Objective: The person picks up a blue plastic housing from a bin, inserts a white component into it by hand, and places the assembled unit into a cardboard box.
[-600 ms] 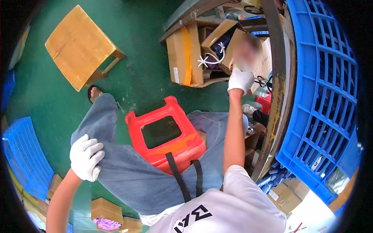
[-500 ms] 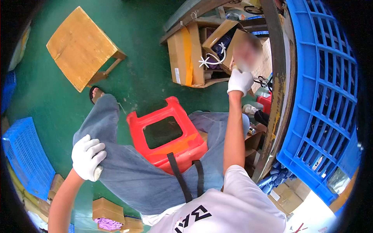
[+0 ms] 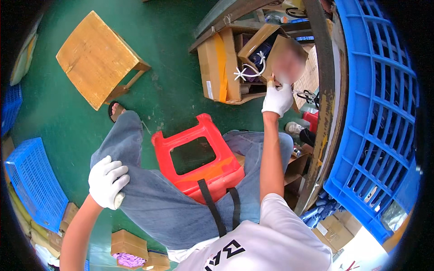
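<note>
My left hand (image 3: 107, 182), in a white glove, rests on my left knee over the blue jeans (image 3: 153, 198), fingers spread and holding nothing. My right hand (image 3: 277, 100), also in a white glove, is raised on an outstretched arm in front of a cardboard flap (image 3: 274, 49). A bare fingertip shows at its upper left; a blurred patch covers the other fingertips, so whether they hold anything is hidden. Just left of it stands an open cardboard box (image 3: 219, 63) with yellow tape. A white cord with star-shaped ends (image 3: 244, 73) hangs over the box's opening.
A red plastic stool (image 3: 169, 162) stands between my legs. To the upper left is a wooden stool (image 3: 97, 56). Blue crates stand at the left (image 3: 38, 180) and along the right (image 3: 357, 135). A worn post (image 3: 324, 113) rises right of my arm. Purple pieces (image 3: 129, 259) fill a box below.
The whole view has shifted slightly. My right hand has turned a little, showing more of a bare fingertip. My left hand stays on the knee.
</note>
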### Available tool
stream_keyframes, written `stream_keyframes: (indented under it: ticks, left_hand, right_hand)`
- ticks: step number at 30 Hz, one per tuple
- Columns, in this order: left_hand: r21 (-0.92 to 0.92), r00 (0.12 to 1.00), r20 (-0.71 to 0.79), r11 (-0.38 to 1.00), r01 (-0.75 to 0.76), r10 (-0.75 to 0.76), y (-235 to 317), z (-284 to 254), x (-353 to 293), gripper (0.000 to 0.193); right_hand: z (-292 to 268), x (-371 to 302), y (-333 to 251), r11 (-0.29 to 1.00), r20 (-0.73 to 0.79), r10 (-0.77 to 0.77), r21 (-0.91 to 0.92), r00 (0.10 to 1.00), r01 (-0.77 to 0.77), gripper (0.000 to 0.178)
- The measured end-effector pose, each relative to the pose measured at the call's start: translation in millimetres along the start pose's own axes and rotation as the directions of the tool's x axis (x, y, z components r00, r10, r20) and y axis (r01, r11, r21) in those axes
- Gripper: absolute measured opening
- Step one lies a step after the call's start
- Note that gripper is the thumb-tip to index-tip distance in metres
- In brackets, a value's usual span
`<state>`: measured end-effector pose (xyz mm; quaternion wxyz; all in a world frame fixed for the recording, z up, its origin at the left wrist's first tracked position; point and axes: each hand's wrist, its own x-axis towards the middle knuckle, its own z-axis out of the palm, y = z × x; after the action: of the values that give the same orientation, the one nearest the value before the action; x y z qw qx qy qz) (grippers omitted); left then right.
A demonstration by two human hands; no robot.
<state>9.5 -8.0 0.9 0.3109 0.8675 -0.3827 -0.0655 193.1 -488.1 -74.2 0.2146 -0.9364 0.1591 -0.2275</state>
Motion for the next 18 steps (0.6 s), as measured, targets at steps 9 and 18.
stream_keyframes:
  ticks: [9,18]
  left_hand:
    - [-0.013,1.000,-0.018,1.000,-0.004,0.004,-1,1,1,0.035]
    - [-0.017,1.000,-0.011,1.000,0.011,-0.012,0,-3,-5,0.037]
  right_hand:
    - [-5,12,-14,0.982,-0.010,0.013,-0.191,1.000,-0.015,0.024]
    - [-7,81,17,0.951,-0.160,-0.121,-0.301,0.980,0.068,0.025]
